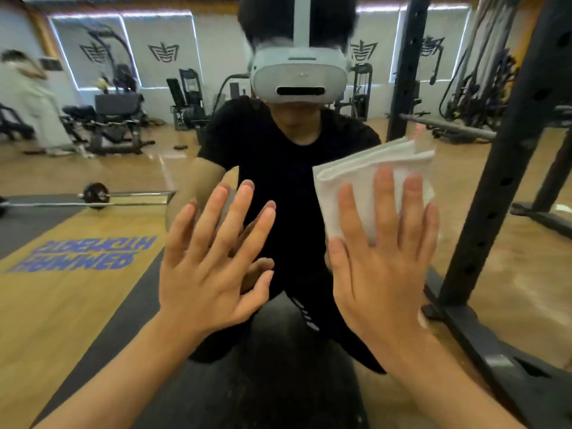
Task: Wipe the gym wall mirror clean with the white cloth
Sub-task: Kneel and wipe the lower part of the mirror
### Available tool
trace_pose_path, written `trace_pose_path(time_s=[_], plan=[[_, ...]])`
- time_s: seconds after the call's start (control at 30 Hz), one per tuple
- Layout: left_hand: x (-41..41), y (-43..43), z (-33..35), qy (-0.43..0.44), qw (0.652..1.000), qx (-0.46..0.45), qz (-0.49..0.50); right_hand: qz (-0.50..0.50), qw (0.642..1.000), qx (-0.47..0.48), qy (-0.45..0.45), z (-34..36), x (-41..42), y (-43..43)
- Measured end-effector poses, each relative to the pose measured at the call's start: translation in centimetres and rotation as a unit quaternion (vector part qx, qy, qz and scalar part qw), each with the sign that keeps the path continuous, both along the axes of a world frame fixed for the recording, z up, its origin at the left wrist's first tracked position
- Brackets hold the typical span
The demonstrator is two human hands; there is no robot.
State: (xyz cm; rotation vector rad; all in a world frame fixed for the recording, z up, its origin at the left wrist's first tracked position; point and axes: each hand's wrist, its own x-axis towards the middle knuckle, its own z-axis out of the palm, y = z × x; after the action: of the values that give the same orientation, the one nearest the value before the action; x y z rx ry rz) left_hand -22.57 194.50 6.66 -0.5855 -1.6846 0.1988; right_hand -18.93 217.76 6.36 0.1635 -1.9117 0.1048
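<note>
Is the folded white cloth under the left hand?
No, the right hand presses the folded white cloth flat against the gym wall mirror; the left hand is bare.

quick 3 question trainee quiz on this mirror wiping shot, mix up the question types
1. True or false: the right hand presses the folded white cloth against the gym wall mirror with straight fingers.
2. Which hand has no cloth under it? A) left hand B) right hand C) neither
3. Fill in: reflected on the left, a long steel ___ with dark round plates lies on the floor.

Key: 1 true; 2 A; 3 barbell
</note>
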Motion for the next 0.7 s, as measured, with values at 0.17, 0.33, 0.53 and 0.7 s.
trace_pose_path(time_s=[0.17, 0.33, 0.53, 0.7], plan=[[-0.3, 0.0, -0.3, 0.022, 1.000, -0.005, 0.014, 0.009, 1.000, 0.016, 0.011, 2.8, 0.4, -0.3], [-0.3, 0.0, -0.1, 0.025, 0.999, -0.002, 0.023, 0.016, 0.999, 0.035, -0.009, 6.8, -0.5, -1.7], [0.0, 0.1, -0.3, 0.010, 1.000, 0.011, 0.014, 0.029, 0.999, 0.042, 0.004, 4.4, -0.1, -0.3], [0.0, -0.3, -0.1, -0.009, 1.000, 0.002, 0.000, 0.007, 0.996, 0.085, 0.003, 6.9, 0.1, -0.1]])
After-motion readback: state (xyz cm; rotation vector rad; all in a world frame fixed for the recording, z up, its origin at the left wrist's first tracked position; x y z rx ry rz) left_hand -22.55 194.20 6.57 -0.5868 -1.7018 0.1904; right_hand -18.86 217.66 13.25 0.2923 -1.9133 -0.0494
